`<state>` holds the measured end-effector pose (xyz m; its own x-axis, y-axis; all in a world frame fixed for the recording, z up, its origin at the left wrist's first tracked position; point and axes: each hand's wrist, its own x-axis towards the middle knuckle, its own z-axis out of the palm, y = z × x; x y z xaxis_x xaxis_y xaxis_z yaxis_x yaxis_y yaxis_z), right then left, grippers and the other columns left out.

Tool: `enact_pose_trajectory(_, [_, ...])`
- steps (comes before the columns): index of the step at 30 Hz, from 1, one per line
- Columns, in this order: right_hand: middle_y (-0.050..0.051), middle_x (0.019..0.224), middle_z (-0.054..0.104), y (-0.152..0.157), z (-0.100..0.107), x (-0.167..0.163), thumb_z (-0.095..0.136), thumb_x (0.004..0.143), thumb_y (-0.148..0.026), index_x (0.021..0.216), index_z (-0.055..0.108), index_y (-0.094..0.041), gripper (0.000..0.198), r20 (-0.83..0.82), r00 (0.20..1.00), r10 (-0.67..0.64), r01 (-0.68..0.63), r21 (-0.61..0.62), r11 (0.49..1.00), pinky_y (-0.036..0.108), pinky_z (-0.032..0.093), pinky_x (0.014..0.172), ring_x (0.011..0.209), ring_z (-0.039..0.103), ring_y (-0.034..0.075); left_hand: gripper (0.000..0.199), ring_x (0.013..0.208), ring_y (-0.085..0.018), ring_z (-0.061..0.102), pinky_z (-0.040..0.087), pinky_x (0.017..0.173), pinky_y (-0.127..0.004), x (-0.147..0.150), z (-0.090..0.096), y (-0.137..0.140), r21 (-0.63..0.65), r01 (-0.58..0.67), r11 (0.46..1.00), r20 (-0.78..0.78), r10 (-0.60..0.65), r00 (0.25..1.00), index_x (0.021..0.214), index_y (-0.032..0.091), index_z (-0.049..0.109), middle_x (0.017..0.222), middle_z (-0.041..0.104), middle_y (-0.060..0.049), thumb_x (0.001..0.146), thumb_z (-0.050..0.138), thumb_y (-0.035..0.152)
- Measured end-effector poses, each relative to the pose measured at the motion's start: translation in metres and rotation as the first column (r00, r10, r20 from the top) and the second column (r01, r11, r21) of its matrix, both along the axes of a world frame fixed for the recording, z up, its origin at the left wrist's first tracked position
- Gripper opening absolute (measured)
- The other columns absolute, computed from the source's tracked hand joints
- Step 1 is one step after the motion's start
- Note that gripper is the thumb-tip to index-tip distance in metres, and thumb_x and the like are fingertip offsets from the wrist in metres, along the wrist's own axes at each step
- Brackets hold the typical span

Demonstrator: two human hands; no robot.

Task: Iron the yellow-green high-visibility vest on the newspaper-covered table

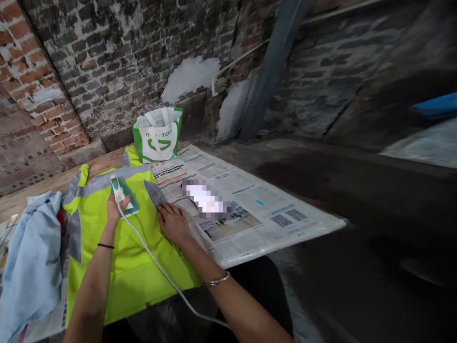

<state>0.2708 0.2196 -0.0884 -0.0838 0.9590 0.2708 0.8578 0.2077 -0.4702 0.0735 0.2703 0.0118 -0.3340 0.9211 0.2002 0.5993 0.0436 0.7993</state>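
- Nearest: your dark clothing shows below the table edge; a white cord runs from the iron's near end, across the yellow garment, toward your right forearm
- Your right forearm wears a silver bangle; a thin black band circles your left wrist
- Yellow garment: spread on the table, grey bands at sides and top, near hem reaching the table's near edge; a few soft creases
- Right hand: fingers extended, palm down on the garment's right margin, gripping nothing
- Left hand: closed round the white handle of the green-and-white iron; iron on the upper middle of the garment, tip pointing away from you
- Left of the garment: a light blue cloth, rumpled, draped toward the near edge
- Surface: printed newspaper covers the table, edge shiny like film; bare wood shows at far left
- On the newspaper, right of the garment: a bright item, pixelated, details unreadable
- Far side of table: white-and-green bag, upright, just beyond the garment
- Room, right: dark floor, blurred; a blue item above a pale sheet, neither identifiable
- Behind: worn brick wall, white patches, redder brick column at left, slanting grey beam at right, thin pipe meeting it
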Motion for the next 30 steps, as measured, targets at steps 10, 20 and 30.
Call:
enact_pose_trajectory(10, [0.011,0.152,0.064,0.001,0.000,-0.002,0.040,0.106,-0.022,0.139,0.069,-0.018,0.044,-0.050,0.999,-0.003,0.006,0.057,0.998,0.045,0.033,0.113,0.142,0.051,0.028,0.032,0.066,-0.023,0.069,0.059,0.064,-0.035,-0.037,-0.014,-0.137,-0.039,0.043,0.998,-0.016,-0.043,0.999,0.084,0.022,0.072,0.076,0.076,-0.005,0.067,0.075,0.049])
enact_pose_trajectory(20, [0.010,0.152,0.064,0.001,-0.008,0.000,0.043,0.105,-0.023,0.140,0.069,-0.020,0.044,-0.001,1.000,-0.014,0.014,0.057,0.998,0.044,0.033,0.115,0.143,0.052,0.028,0.024,0.079,-0.026,0.074,0.058,0.068,-0.031,-0.049,0.003,-0.058,-0.037,-0.077,0.996,-0.002,0.077,0.997,0.089,0.020,0.071,0.075,0.074,-0.004,0.073,0.077,0.037])
enact_pose_trajectory(30, [0.009,0.150,0.066,-0.001,-0.014,0.003,0.044,0.105,-0.023,0.139,0.070,-0.020,0.043,0.009,1.000,-0.011,0.010,0.051,0.999,0.044,0.034,0.115,0.141,0.053,0.027,0.022,0.083,-0.027,0.072,0.055,0.077,-0.037,-0.057,0.004,-0.044,-0.030,-0.133,0.991,0.003,0.133,0.991,0.088,0.019,0.068,0.079,0.072,-0.005,0.075,0.078,0.034])
